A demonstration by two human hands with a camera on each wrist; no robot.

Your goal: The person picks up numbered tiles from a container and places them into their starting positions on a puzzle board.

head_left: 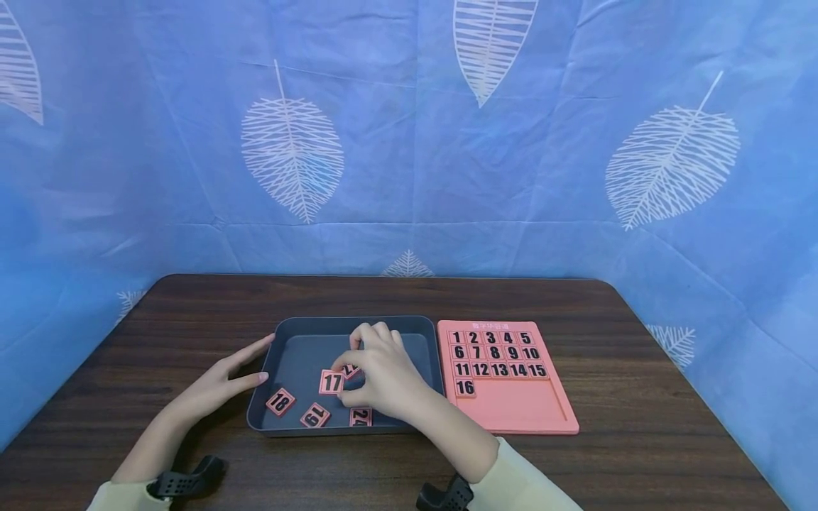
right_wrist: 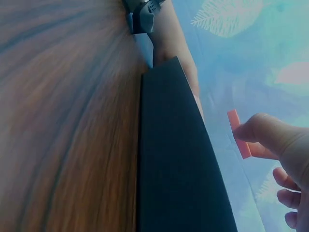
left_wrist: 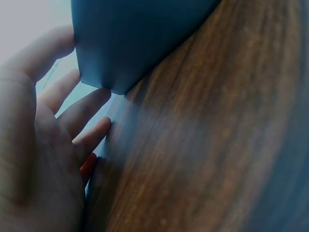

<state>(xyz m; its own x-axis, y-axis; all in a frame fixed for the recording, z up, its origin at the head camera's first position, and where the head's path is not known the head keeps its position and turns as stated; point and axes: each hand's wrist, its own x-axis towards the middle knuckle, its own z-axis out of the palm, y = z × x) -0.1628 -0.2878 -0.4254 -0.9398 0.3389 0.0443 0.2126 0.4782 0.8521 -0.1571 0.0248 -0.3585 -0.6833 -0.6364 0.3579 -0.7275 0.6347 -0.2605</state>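
Note:
In the head view my right hand [head_left: 386, 372] pinches the pink number 17 tile [head_left: 331, 382] between thumb and index finger over the dark tray [head_left: 409, 429]. The right wrist view shows this tile [right_wrist: 239, 135] edge-on, raised above the tray's side wall [right_wrist: 178, 159]. Partly covered by my right hand, another tile [head_left: 350, 370] lies behind. Tiles 18 [head_left: 280, 402], 19 [head_left: 315, 416] and 24 [head_left: 361, 416] lie loose in the tray. My left hand [head_left: 214, 390] rests its extended fingers against the tray's left side; its fingertips touch the outer wall in the left wrist view.
Right beside the tray lies a pink number board [head_left: 511, 408]. Tiles 1 to 15 fill its upper rows, and tile 16 [head_left: 466, 387] starts the row below. Both stand on a dark wooden table [head_left: 358, 472], with a blue leaf-print cloth [head_left: 396, 163] behind.

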